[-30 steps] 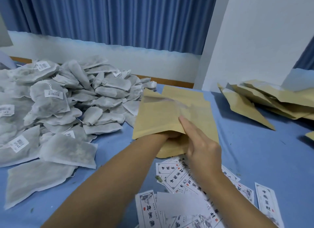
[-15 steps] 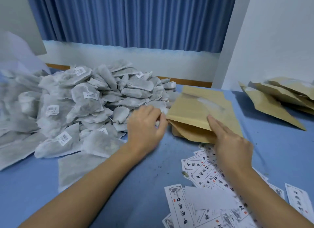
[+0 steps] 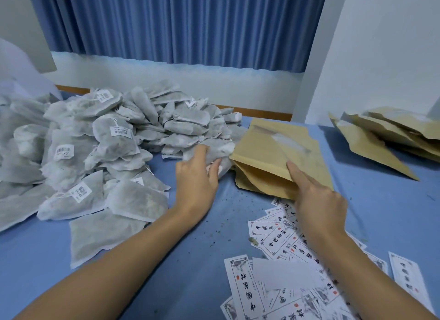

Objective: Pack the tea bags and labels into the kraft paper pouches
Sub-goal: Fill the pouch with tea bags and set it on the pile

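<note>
A big heap of grey tea bags (image 3: 107, 143) covers the left of the blue table. My left hand (image 3: 197, 183) grips one tea bag (image 3: 219, 153) at the heap's right edge, right next to the pouch mouth. My right hand (image 3: 314, 195) holds an open kraft paper pouch (image 3: 276, 153) by its near edge, its mouth facing left toward the heap. More flat pouches lie under it. White labels (image 3: 281, 238) with black characters are scattered under my right forearm.
A stack of kraft pouches (image 3: 385, 138) lies at the far right by the white wall. Blue curtains hang behind the table. Bare blue tabletop (image 3: 195, 260) shows between the heap and the labels, dotted with tea crumbs.
My left hand came out of the pouch, moved left to the heap and took hold of a tea bag. My right hand kept holding the pouch open.
</note>
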Demonstrator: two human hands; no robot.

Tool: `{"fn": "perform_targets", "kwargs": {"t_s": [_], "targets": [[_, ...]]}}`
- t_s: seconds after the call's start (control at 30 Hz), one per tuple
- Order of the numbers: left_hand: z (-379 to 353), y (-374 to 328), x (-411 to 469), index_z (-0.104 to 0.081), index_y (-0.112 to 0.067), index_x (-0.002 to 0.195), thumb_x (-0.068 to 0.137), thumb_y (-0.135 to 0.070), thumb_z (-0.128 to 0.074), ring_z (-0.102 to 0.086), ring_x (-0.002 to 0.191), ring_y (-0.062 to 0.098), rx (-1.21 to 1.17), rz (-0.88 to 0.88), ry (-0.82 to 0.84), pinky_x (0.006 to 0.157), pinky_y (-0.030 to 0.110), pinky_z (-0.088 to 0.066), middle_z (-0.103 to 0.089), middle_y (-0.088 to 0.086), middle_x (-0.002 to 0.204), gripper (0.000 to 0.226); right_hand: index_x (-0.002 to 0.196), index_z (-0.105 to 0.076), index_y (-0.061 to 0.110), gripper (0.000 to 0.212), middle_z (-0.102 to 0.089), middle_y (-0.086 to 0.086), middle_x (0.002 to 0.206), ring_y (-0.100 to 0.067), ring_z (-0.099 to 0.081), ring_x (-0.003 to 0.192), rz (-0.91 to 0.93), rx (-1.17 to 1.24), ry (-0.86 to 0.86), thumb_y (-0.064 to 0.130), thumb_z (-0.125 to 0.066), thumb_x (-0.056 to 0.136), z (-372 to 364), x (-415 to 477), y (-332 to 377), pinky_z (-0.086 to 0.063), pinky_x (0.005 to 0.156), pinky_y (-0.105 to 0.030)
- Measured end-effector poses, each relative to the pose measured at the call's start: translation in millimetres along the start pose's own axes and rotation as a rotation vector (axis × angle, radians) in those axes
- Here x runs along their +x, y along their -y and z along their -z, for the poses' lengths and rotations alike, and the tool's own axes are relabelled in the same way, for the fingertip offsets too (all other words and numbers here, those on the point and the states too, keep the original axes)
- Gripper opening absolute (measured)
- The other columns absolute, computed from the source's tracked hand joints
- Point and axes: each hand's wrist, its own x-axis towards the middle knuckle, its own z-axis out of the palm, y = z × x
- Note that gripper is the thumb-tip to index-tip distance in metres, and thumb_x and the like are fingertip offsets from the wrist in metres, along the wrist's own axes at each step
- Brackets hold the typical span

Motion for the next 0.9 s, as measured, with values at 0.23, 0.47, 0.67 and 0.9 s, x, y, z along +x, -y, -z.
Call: {"fn": "perform_targets", "kwargs": {"t_s": [0.23, 0.47, 0.67, 0.9], "targets": [[-2, -18, -12, -0.077, -0.021, 0.093, 0.09, -0.028, -0.076, -0.057, 0.102, 0.02, -0.049, -0.516, -0.248, 0.085, 0.045, -0.039, -0.063, 0.0, 0.113, 0.007, 0.138, -0.059, 0.033, 0.084, -0.074, -0.003, 0.09, -0.026, -0.036, 0.046, -0.052, 0.016, 0.003, -0.013, -0.064, 0.068, 3, 3, -2, -0.021, 0.049, -0.022], [-13, -33, -33, -0.074, -0.005, 0.114, 0.094, 0.002, -0.063, -0.059, 0.084, 0.029, -0.142, -0.786, -0.017, 0.068, 0.037, -0.049, -0.061, 0.014, 0.099, 0.024, 0.144, -0.051, 0.039, 0.084, -0.073, 0.0, 0.097, -0.025, -0.038, 0.059, -0.054, 0.086, -0.012, -0.005, -0.067, 0.074, 5, 1, -4, -0.029, 0.056, -0.027], [-23, -43, -40, -0.062, -0.008, 0.121, 0.088, -0.012, -0.069, -0.058, 0.105, 0.025, 0.088, -0.479, 0.366, 0.082, 0.038, -0.052, -0.06, 0.005, 0.118, 0.034, 0.141, -0.057, 0.033, 0.085, -0.073, -0.004, 0.095, -0.026, -0.039, 0.055, -0.008, 0.153, -0.059, -0.015, -0.059, 0.071, 4, -2, 0, -0.03, 0.054, -0.028], [-18, -57, -29, -0.06, -0.018, 0.093, 0.099, -0.03, -0.057, -0.062, 0.074, 0.02, -0.311, 0.285, 0.56, 0.062, 0.029, -0.048, -0.066, 0.001, 0.082, 0.014, 0.139, -0.061, 0.028, 0.082, -0.074, -0.002, 0.098, -0.025, -0.04, 0.054, 0.045, 0.207, -0.105, -0.017, -0.058, 0.069, 5, -1, 1, -0.03, 0.053, -0.027]]}}
